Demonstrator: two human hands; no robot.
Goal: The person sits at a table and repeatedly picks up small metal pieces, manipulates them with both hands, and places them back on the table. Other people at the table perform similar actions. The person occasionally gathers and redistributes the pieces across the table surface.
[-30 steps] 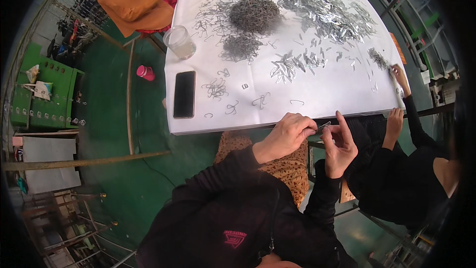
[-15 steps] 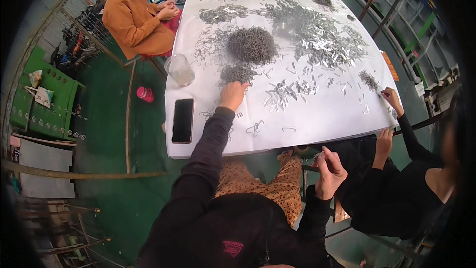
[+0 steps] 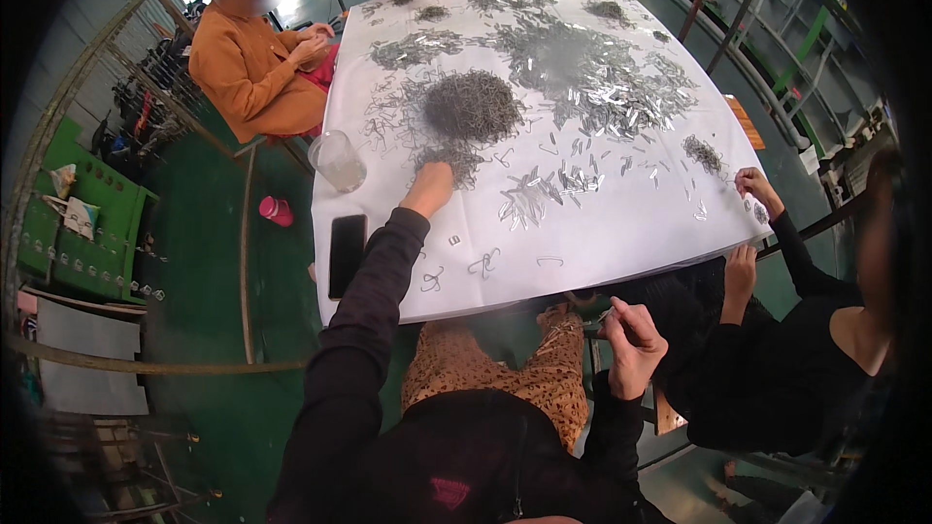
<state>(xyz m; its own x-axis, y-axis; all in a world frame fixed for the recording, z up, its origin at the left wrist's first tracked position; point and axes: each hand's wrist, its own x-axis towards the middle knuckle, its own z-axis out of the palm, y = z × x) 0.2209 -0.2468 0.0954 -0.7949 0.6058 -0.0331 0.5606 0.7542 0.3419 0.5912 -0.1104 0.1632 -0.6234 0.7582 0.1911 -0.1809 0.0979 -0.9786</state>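
My left hand (image 3: pixel 430 188) reaches over the table to a small heap of bent wire hooks (image 3: pixel 464 167). Its fingers are curled down at the heap's near edge; what they grip is hidden. Off the table's front edge, above my lap, my right hand (image 3: pixel 636 349) pinches a small metal piece (image 3: pixel 607 314), its exact kind too small to tell. Beyond the small heap lies a larger mound of wire hooks (image 3: pixel 476 105). Flat shiny metal strips (image 3: pixel 544 192) are scattered to its right. A few loose hooks (image 3: pixel 482 263) lie near the front edge.
On the white-covered table (image 3: pixel 621 257), a black phone (image 3: pixel 347 257) lies partly beneath my left forearm, near a clear plastic cup (image 3: pixel 338 163). A co-worker's hand (image 3: pixel 760 191) works at the right edge. Other people sit at the left and far sides. A pink container (image 3: pixel 277 211) stands on the floor.
The view has shifted slightly. My left hand has gone from the small heap's front edge, fingers stretched right, to a curled pose at its left part. My right hand keeps its pinch.
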